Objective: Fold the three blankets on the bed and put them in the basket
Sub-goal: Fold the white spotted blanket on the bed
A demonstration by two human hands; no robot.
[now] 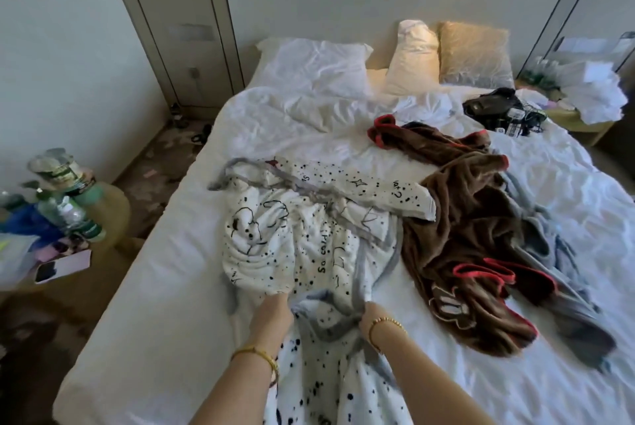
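Note:
A white blanket point(309, 239) with black spots and a grey border lies crumpled in the middle of the bed point(165, 287). My left hand point(275, 307) reaches under a fold of it, fingers hidden by the cloth. My right hand point(369, 316) grips the grey border at the blanket's near part. To the right lies a brown blanket point(464, 218) with red trim, crumpled. Under and beside the brown one a grey-blue blanket point(549, 252) shows. No basket is in view.
White pillows point(316, 63) and a tan pillow point(476, 57) lean at the bed's head. Black electronics and cables point(498, 112) sit at the far right of the bed. A cluttered side table point(62, 218) with bottles stands on the left, another cluttered table point(591, 98) on the right.

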